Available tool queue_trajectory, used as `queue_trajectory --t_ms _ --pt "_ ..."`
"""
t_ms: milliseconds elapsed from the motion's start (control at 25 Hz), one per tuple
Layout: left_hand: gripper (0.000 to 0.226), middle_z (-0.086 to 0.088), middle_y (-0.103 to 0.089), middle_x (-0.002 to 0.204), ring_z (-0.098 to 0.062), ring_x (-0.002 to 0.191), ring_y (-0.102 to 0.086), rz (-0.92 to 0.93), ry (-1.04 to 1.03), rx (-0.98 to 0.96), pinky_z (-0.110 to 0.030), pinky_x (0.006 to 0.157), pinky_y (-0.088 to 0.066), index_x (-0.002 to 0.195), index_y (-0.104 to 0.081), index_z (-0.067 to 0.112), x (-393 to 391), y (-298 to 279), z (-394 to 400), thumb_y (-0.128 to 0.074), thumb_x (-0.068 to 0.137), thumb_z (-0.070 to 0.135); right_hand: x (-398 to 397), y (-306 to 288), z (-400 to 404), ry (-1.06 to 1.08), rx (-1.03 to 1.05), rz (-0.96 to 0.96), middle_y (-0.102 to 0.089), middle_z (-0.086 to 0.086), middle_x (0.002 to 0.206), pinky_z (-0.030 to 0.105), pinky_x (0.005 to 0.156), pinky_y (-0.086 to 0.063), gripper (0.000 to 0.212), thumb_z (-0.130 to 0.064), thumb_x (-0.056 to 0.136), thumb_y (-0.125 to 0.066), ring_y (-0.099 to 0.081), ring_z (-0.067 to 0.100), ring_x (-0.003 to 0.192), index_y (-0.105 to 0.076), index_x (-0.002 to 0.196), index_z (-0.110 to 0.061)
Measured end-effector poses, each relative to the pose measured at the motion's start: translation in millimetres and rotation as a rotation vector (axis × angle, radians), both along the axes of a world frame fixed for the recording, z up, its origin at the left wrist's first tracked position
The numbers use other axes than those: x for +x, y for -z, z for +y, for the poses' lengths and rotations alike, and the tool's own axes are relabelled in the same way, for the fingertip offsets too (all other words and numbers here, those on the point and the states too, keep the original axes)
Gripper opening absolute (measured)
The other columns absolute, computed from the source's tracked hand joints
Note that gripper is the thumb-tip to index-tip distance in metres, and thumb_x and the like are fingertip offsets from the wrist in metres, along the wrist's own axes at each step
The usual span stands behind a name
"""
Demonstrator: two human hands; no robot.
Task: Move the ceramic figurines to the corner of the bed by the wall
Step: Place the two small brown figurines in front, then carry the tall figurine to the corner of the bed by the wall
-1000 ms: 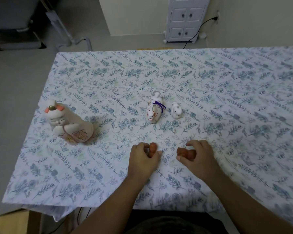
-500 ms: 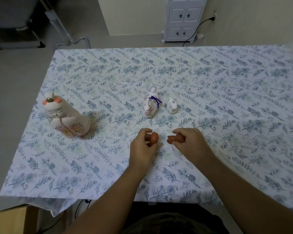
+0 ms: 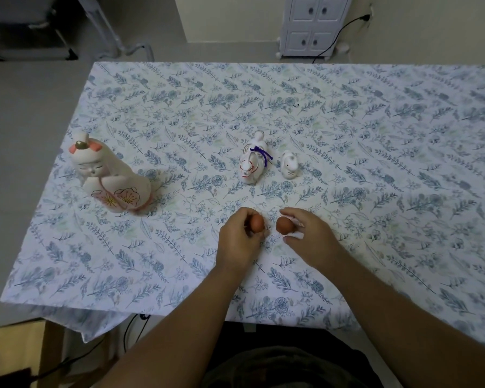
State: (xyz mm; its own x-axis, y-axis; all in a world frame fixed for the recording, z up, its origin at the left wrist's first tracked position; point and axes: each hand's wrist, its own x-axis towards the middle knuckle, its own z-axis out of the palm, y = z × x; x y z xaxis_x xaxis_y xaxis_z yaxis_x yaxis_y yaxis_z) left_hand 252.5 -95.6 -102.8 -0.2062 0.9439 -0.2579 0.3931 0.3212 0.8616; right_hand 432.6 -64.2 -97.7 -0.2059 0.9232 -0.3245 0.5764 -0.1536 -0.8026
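Observation:
My left hand (image 3: 237,240) holds a small brown figurine (image 3: 257,223) in its fingertips just above the floral bedsheet (image 3: 375,135). Close on its right, my right hand (image 3: 308,233) grips a second small brown figurine (image 3: 285,226). Farther from me stand a white horse figurine with a purple cord (image 3: 253,161) and a tiny white figurine (image 3: 289,164) side by side. A large white and pink doll figurine (image 3: 109,177) sits near the bed's left edge.
A white small cabinet (image 3: 314,23) with a black cable stands on the floor beyond the bed's far edge. Grey floor runs along the left side. A dark chair base (image 3: 25,32) is at the top left.
Both hands have lifted and carried the two brown figurines a little forward, toward the white horse, and the two pieces now sit closer together.

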Motion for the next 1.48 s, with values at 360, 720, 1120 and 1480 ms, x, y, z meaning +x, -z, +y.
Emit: queue_trajectory --t_ms 360,720,1120,1480 --pt "0.03 0.008 -0.072 0.089 -0.008 0.085 -0.068 0.021 0.021 -0.022 -0.028 0.077 -0.059 0.086 -0.066 0.027 -1.2 -0.1 -0.6 -0.084 0.076 0.005 -9.0 1.9 0.0 0.037 0.056 -0.039 -0.068 -0.001 0.097 0.023 0.084 -0.053 0.031 -0.005 0.072 -0.088 -0.066 0.018 0.092 -0.072 0.097 -0.015" --pt "0.026 0.011 -0.07 0.092 -0.005 0.085 -0.064 0.085 0.076 -0.042 -0.026 0.076 -0.054 0.093 -0.067 0.026 -1.5 -9.6 -1.1 -0.083 0.076 0.016 -5.4 2.5 -9.6 0.05 0.016 -0.051 -0.057 -0.001 0.113 0.038 0.091 -0.054 0.061 -0.022 0.07 -0.091 -0.058 0.014 0.102 -0.062 0.124 -0.027" --pt "0.043 0.014 -0.06 0.13 0.003 0.122 -0.05 0.277 -0.207 0.18 -0.003 0.1 -0.033 0.132 -0.061 0.023 -117.8 -72.4 -44.0 -0.073 0.091 0.029 -119.1 -61.5 -0.4 -0.266 0.47 -0.149 -0.059 0.001 0.138 0.041 0.106 -0.044 0.055 -0.037 0.09 -0.069 -0.046 0.017 0.13 -0.055 0.14 -0.018" --pt "0.066 0.013 -0.045 0.152 -0.001 0.137 -0.041 0.21 -0.378 0.205 -0.024 0.11 -0.036 0.148 -0.044 0.026 -251.2 -84.4 -29.6 -0.071 0.091 0.042 -281.9 -84.6 35.6 -0.414 0.273 -0.128 -0.031 0.0 0.164 0.033 0.12 -0.024 0.089 -0.041 0.09 -0.071 -0.025 0.013 0.15 -0.02 0.159 -0.019"
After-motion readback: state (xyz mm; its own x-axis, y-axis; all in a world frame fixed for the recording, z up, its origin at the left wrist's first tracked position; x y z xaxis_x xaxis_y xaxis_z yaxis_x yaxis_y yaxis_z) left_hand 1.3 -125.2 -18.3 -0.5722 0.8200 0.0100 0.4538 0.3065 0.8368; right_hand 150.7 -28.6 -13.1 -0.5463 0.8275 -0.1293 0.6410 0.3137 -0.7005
